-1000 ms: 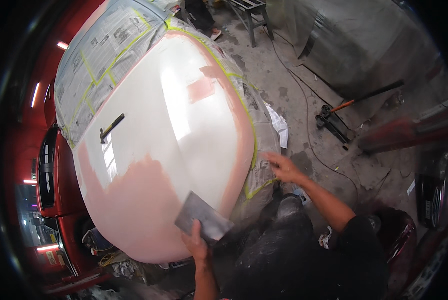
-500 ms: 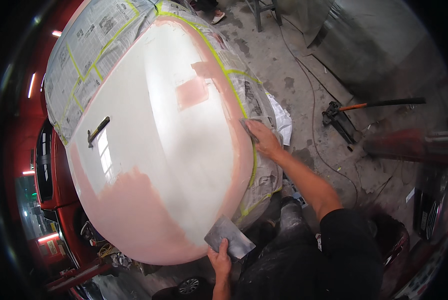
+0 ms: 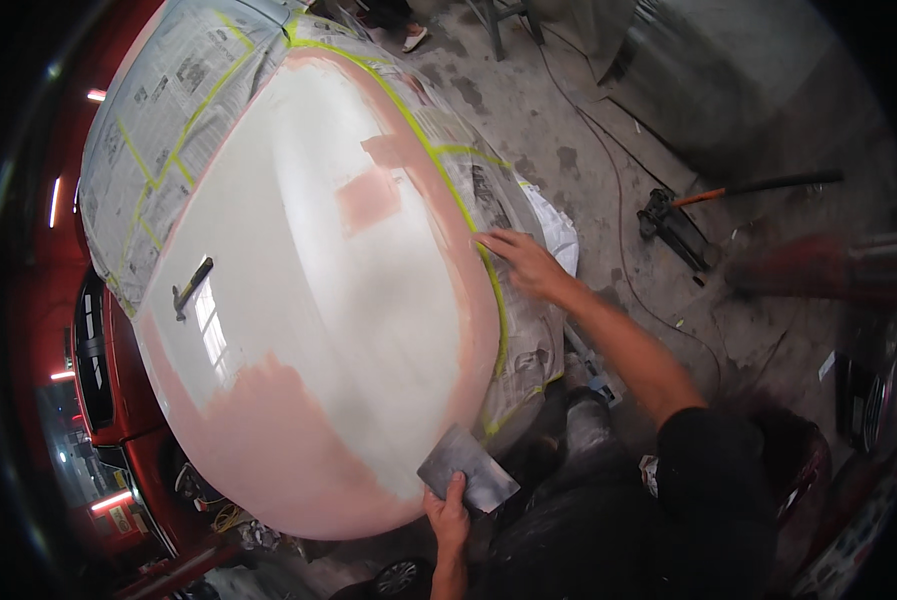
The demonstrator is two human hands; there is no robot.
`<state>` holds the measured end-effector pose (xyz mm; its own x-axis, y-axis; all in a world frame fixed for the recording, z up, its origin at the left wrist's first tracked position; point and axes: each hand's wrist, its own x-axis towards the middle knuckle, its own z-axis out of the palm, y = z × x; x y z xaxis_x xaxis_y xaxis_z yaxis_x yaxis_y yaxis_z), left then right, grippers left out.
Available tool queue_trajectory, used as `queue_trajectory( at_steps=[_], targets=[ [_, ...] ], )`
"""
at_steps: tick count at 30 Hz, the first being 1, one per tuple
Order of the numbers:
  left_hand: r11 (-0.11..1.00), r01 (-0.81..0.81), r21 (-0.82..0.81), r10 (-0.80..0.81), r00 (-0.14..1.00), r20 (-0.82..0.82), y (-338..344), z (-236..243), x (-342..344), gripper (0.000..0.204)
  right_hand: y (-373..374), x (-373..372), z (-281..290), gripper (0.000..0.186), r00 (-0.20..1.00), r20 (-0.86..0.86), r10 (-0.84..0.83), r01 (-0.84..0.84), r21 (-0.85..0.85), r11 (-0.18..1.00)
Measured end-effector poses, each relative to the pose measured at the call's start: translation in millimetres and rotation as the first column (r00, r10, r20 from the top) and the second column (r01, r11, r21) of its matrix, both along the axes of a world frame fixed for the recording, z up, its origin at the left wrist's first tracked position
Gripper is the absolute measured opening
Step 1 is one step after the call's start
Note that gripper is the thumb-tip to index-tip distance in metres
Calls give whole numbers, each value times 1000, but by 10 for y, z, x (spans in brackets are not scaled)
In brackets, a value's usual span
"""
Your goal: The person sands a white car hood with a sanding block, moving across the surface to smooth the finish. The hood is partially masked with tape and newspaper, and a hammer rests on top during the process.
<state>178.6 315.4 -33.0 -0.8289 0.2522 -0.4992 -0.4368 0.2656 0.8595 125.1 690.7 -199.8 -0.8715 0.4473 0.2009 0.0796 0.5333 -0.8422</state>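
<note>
A white car hood (image 3: 308, 240) with pink filler (image 3: 278, 440) along its edges and in patches lies before me. My left hand (image 3: 448, 512), near the hood's front corner, grips a flat grey filler board (image 3: 470, 468), thumb on top. My right hand (image 3: 523, 262) is at the hood's right edge, beside the yellow-green masking tape (image 3: 455, 203), fingertips pressed together. The grey spreader it held a moment earlier is now hidden or edge-on. A hammer (image 3: 192, 288) with a dark and yellow handle rests on the hood's left part.
Taped newspaper (image 3: 173, 110) covers the windshield area and right side (image 3: 483, 185). On the concrete floor to the right stand a jack (image 3: 673, 228) with a long handle and a trailing hose (image 3: 618, 195). A red vehicle (image 3: 118, 390) is at left. Another person's foot (image 3: 414, 40) shows at the top.
My right hand has turned at the hood's edge, so the spreader's flat face no longer shows. My left hand still holds the board. The whole view has shifted slightly.
</note>
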Motion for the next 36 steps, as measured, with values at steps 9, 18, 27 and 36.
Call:
queue_trajectory(
  at_steps=[9,18,27,36],
  targets=[
    [995,80,-57,-81,997,-19,-304,-244,80,24,-69,-411,-164,75,996,50,74,-76,40,996],
    [979,196,-51,-195,980,26,-368,-117,-13,21,-1042,343,-140,82,999,30,-38,31,207,978],
    [967,232,-103,-233,973,6,-285,54,3,18,-1615,1237,-219,80,966,214,144,-179,152,972],
    [962,216,-169,-217,976,15,-31,-25,98,23,-349,157,-250,64,996,-83,13,10,272,962]
  ],
)
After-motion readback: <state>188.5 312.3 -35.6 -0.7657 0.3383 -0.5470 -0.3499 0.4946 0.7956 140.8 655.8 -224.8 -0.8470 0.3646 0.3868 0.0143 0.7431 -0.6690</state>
